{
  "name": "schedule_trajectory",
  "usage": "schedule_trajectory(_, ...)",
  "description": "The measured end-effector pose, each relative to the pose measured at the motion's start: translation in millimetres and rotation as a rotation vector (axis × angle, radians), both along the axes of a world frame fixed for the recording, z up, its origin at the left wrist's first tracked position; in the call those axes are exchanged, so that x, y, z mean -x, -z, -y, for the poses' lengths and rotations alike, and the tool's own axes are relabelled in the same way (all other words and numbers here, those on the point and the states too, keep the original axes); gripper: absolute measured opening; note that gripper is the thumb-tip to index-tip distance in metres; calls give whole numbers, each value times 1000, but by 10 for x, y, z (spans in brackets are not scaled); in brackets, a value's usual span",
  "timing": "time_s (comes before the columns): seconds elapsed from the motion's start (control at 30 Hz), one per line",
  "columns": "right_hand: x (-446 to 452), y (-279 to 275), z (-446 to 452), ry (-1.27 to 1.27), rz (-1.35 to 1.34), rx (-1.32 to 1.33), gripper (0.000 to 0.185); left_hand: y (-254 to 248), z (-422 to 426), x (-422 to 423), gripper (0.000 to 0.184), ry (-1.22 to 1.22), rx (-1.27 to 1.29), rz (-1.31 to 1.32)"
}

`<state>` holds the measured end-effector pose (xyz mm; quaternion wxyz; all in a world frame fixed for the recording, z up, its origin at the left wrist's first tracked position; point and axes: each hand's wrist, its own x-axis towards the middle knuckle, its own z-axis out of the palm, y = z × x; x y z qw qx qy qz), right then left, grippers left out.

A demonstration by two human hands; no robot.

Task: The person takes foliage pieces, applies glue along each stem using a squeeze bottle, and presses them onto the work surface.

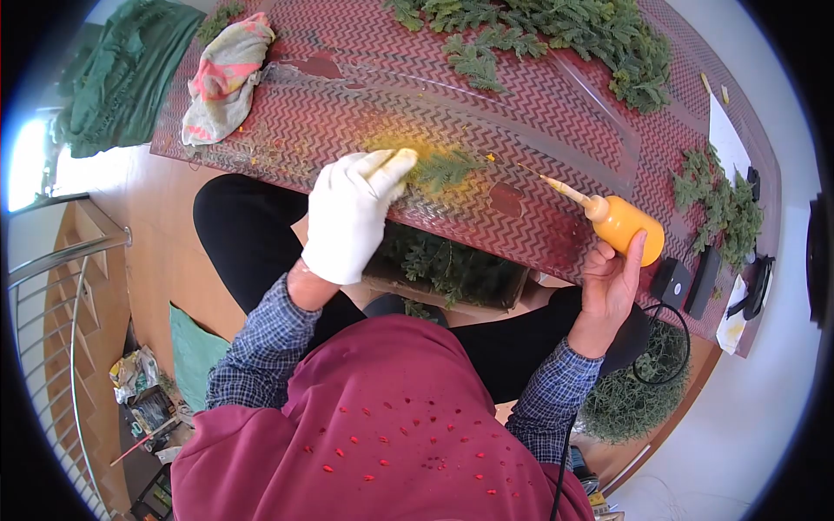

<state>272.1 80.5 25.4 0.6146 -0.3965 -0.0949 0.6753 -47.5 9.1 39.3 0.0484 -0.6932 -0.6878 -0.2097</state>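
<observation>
My left hand (349, 213) wears a white glove, and its fingers are pinched together at the stem end of a small green sprig (447, 168) lying on the patterned red table cover (365, 91). Yellow stains surround the sprig on the cover. Bare and at the table's front edge, my right hand (612, 282) holds a yellow bottle (632, 231) by its base. The bottle is tilted, and its narrow pale nozzle points left toward the sprig, apart from it.
A stained cloth (228, 78) lies at the table's left. Green branches (599, 39) are piled at the back, with more sprigs (717, 204) at the right. Below the table edge stands a box (469, 300) of greenery. Black devices (686, 282) and a cable sit at the right edge.
</observation>
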Motion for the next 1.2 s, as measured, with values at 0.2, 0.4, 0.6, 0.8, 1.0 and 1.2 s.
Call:
schedule_trajectory(0.2,-4,55,-7,-27,-47,-12,41,397,-173,101,35,-28,196,287)
schedule_trajectory(0.4,-20,50,7,-9,-44,1,41,180,-371,445,31,-12,690,917)
schedule_trajectory(0.6,25,-22,26,7,-16,-4,42,251,-532,606,34,-39,791,837)
schedule_trajectory(0.8,20,-4,14,12,-6,10,40,133,-509,544,38,-41,632,525)
schedule_trajectory(1.0,35,4,6,9,11,13,41,-4,-270,360,36,-195,362,388)
schedule_trajectory(1.2,40,51,-4,-9,-4,2,42,-40,-7,-154,37,-1,96,140)
